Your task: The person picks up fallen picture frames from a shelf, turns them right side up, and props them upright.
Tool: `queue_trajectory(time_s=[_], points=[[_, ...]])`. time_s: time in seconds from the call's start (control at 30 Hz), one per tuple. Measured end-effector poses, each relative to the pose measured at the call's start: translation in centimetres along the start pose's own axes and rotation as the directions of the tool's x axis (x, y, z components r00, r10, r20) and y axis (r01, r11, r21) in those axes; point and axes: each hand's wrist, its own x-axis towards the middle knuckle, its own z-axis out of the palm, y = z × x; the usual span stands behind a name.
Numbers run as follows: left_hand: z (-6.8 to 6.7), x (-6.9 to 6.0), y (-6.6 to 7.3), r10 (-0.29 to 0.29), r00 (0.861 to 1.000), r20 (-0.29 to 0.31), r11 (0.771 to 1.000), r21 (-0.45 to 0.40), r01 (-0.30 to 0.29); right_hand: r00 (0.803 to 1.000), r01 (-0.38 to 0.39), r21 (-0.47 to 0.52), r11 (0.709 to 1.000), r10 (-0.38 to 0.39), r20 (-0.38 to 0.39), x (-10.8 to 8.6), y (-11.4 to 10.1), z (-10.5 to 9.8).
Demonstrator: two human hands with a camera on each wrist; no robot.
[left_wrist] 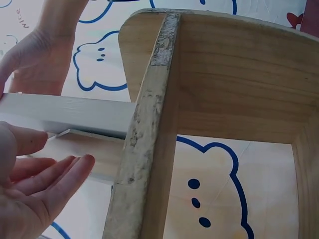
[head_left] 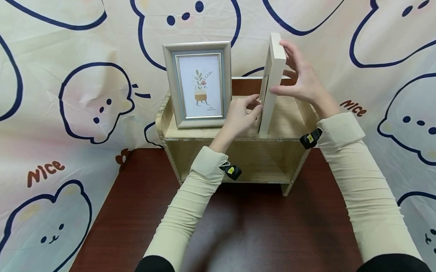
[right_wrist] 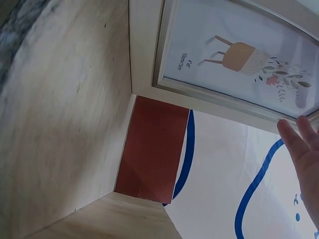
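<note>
A second picture frame [head_left: 273, 81] stands nearly edge-on on the top board of a small wooden shelf [head_left: 240, 135]. Its printed plant picture [right_wrist: 244, 57] faces the right wrist camera. My right hand [head_left: 301, 76] grips its edge, fingertips near the top and thumb lower down. At its other side is a thin back flap [left_wrist: 92, 152]. My left hand [head_left: 241, 114] is beside that flap, fingers loosely bent and thumb apart from them; whether they touch it I cannot tell. To the left, a silver-edged picture frame [head_left: 167, 69] with a potted-plant print stands upright on the same board.
The shelf stands on a dark red-brown tabletop [head_left: 272, 235], its lower compartment [head_left: 235, 161] facing me. A cloth backdrop [head_left: 108, 46] with bear drawings rises closely behind and at both sides. A reddish-brown strip [right_wrist: 152, 149] shows beyond the top board's back.
</note>
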Motion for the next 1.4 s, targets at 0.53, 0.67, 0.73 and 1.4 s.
queue_trajectory(time_s=[0.53, 0.67, 0.73, 1.4], points=[[-0.6, 0.6, 0.7, 0.059, 0.998, 0.010, 0.982, 0.182, -0.060, 1.000, -0.009, -0.005, 1.000, 0.009, 0.016, -0.1, 0.0, -0.2], [-0.9, 0.6, 0.9, 0.029, 0.999, 0.023, 0.974, 0.226, -0.033, 1.000, -0.022, -0.020, 1.000, 0.023, 0.020, 0.0, -0.1, -0.2], [-1.1, 0.6, 1.0, 0.019, 0.999, 0.033, 0.970, 0.241, -0.027, 0.999, -0.031, -0.027, 0.999, 0.031, 0.022, 0.0, -0.3, -0.2], [-2.6, -0.2, 0.1, 0.121, 0.993, -0.009, 0.930, 0.351, -0.110, 0.988, -0.055, -0.125, 0.991, 0.072, 0.138, 1.0, -3.9, 1.1]])
